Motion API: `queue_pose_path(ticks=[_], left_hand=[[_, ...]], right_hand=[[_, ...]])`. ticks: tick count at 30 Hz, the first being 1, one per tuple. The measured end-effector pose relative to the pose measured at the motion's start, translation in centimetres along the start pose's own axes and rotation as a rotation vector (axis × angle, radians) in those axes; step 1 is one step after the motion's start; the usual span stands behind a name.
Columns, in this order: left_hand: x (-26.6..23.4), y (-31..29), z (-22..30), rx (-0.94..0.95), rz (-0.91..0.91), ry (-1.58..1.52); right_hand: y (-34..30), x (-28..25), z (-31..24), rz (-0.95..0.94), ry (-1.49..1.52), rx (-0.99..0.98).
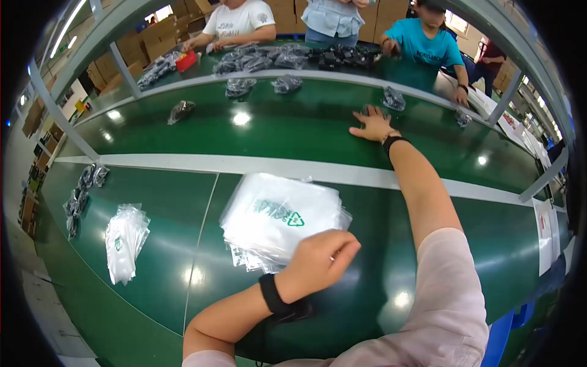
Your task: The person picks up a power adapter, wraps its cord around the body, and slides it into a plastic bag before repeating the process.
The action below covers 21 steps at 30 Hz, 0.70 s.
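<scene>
My left hand is curled closed above the near edge of a stack of clear plastic bags with green print. Whatever its fingers may hold is hidden. My right arm stretches far forward across the white rail. At its end my right hand lies with fingers spread, palm down, over the green conveyor belt. Something small and dark seems to show by its fingertips, too unclear to name. Just beyond it to the right sits a bagged dark item.
A narrower pile of clear bags and a row of bagged black items lie at left. Another bagged item sits on the belt. Across it, people stand by heaped bagged parts and a red box. Metal posts frame the sides.
</scene>
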<state>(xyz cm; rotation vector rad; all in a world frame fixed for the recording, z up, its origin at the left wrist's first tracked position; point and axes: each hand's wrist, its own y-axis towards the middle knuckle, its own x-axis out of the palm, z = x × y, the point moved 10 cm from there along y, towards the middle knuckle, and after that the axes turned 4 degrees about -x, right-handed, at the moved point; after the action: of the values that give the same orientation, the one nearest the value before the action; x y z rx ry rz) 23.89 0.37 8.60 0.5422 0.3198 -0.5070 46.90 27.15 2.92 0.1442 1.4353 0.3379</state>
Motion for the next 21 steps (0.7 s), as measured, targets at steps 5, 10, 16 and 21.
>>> queue_pose_path(ticks=[5, 10, 16, 21], left_hand=[[9.2, -2.7, 0.9, 0.168, -0.287, -0.070], [11.6, -4.2, -1.9, -0.134, -0.563, -0.223], [13.2, -4.2, -2.2, -0.137, -0.619, -0.222], [13.3, -4.3, -2.9, -0.196, -0.644, -0.302]], right_hand=[[1.9, -2.0, 11.4, 0.186, 0.463, 0.182], [1.1, -3.2, 13.1, 0.309, 1.118, 0.609], [-1.1, 0.9, 18.1, 0.463, 2.082, 0.816], [-1.2, 2.6, 17.7, 0.315, 1.851, 0.847]])
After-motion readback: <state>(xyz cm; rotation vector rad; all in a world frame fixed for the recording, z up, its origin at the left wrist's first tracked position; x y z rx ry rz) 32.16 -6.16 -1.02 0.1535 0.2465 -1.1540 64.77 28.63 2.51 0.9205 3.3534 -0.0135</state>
